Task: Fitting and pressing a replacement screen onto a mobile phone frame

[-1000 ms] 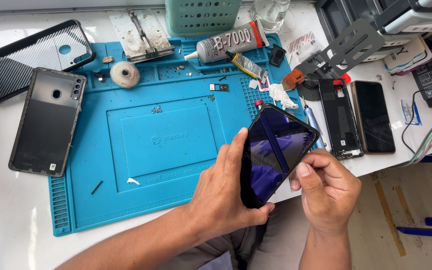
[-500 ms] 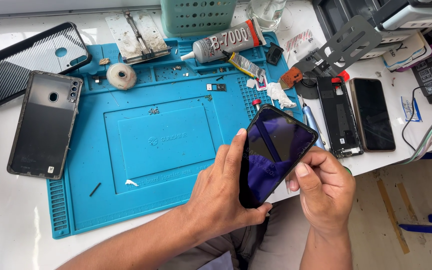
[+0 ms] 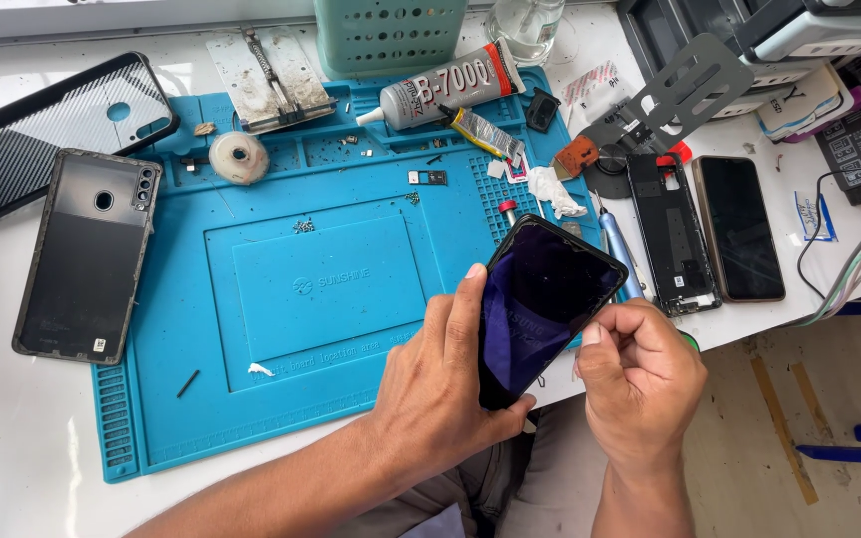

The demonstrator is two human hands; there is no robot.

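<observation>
A black smartphone (image 3: 543, 304) with a dark glossy screen is tilted up over the front right corner of the blue repair mat (image 3: 281, 379). My left hand (image 3: 445, 384) grips its left edge, thumb lying along the side. At the phone's right edge my right hand (image 3: 640, 374) pinches with fingertips curled together. What lies between those fingertips is too small to tell.
A phone back cover (image 3: 87, 254) and a black case (image 3: 52, 125) lie at the left. A glue tube (image 3: 450, 90), a tape roll (image 3: 238, 157) and a green basket (image 3: 391, 30) sit at the back. A phone frame (image 3: 672, 234) and another phone (image 3: 739, 229) lie at the right.
Both hands and the phone have shifted slightly toward me and lower. The grip of each hand looks the same.
</observation>
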